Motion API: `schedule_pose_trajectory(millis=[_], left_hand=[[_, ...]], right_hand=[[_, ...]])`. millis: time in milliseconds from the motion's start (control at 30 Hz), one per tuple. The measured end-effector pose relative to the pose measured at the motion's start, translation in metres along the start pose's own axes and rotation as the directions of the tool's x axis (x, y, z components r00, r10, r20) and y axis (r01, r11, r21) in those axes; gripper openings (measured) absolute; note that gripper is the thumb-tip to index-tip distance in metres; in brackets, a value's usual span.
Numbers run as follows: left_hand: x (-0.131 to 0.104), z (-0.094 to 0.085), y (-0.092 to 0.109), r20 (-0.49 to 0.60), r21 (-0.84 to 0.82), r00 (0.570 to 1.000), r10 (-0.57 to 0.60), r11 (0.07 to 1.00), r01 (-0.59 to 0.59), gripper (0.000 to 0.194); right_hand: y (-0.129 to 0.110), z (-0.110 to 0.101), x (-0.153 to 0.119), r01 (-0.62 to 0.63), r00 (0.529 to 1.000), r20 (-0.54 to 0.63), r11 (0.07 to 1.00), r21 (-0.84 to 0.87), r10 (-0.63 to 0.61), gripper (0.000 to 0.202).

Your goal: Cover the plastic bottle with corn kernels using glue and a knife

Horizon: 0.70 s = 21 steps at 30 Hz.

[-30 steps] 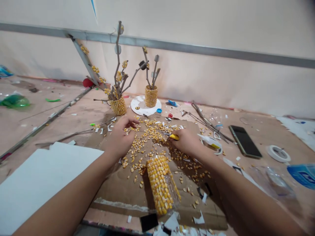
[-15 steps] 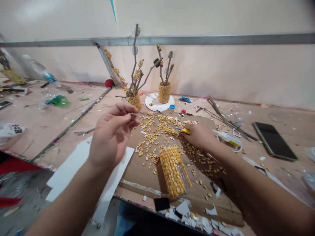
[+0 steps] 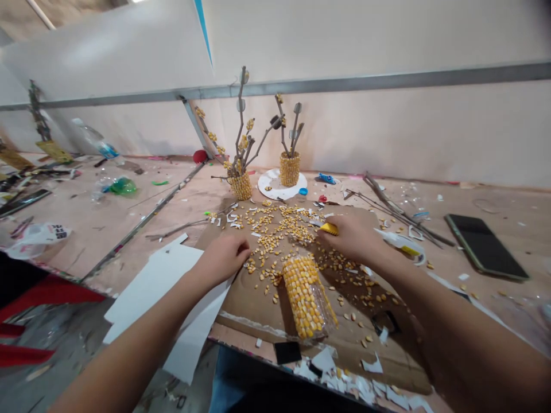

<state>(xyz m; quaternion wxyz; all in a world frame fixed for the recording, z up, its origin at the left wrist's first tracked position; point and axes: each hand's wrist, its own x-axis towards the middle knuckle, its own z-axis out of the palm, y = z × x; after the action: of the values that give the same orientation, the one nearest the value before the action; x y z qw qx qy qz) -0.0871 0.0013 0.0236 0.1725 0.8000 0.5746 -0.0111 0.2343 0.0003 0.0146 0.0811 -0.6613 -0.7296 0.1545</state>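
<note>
My right hand (image 3: 346,236) is closed round the yellow handle of a utility knife (image 3: 329,228), its blade pointing left over loose corn kernels (image 3: 297,232). My left hand (image 3: 224,255) rests low at the left edge of the cardboard sheet (image 3: 253,304), fingers curled in beside some kernels. What its fingertips hold, if anything, is hidden. Between my forearms lies a clear plastic cylinder (image 3: 306,295), mostly covered in rows of kernels, with a bare strip along its right side.
Two kernel-covered pots with twigs (image 3: 240,186) (image 3: 290,169) stand at the back, one on a white disc (image 3: 267,182). White paper (image 3: 159,281) lies left. A glue bottle (image 3: 400,244), dry branches (image 3: 400,212) and a phone (image 3: 485,245) lie right. Paper scraps (image 3: 344,381) litter the front edge.
My left hand has come down from above the cardboard to its left edge, and its fingers have curled in. My right hand stays in place with the knife. The view has shifted slightly.
</note>
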Motion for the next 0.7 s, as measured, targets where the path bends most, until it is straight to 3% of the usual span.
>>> schedule_pose_trajectory(millis=[200, 433, 533, 600, 667, 700], left_hand=[[0.008, 0.001, 0.006, -0.025, -0.021, 1.0, 0.016, 1.0, -0.017, 0.013], [0.011, 0.001, 0.017, -0.17, -0.192, 0.985, 0.0, 0.981, -0.033, 0.027], [0.013, -0.005, 0.031, -0.218, -0.33, 0.976, -0.016, 0.942, -0.058, 0.026], [0.014, -0.007, 0.047, -0.24, -0.481, 0.97, -0.024, 0.871, -0.098, 0.036], [0.015, -0.008, 0.066, -0.224, -0.795, 0.972, -0.07, 0.59, -0.141, 0.033], [0.016, -0.008, 0.076, -0.208, -0.864, 0.976, -0.064, 0.48, -0.153, 0.032]], right_hand=[[0.0, -0.004, -0.002, 0.025, 0.997, -0.069, 0.999, -0.021, -0.026, 0.029], [0.002, -0.01, -0.006, 0.076, 0.985, -0.159, 0.997, 0.009, -0.073, 0.03], [-0.006, -0.016, -0.016, 0.181, 0.968, -0.206, 0.97, 0.164, -0.146, 0.03], [-0.016, -0.02, -0.026, 0.302, 0.94, -0.27, 0.881, 0.364, -0.211, 0.025], [-0.026, -0.024, -0.037, 0.396, 0.904, -0.358, 0.775, 0.493, -0.235, 0.016], [-0.03, -0.024, -0.042, 0.449, 0.876, -0.41, 0.739, 0.502, -0.254, 0.014]])
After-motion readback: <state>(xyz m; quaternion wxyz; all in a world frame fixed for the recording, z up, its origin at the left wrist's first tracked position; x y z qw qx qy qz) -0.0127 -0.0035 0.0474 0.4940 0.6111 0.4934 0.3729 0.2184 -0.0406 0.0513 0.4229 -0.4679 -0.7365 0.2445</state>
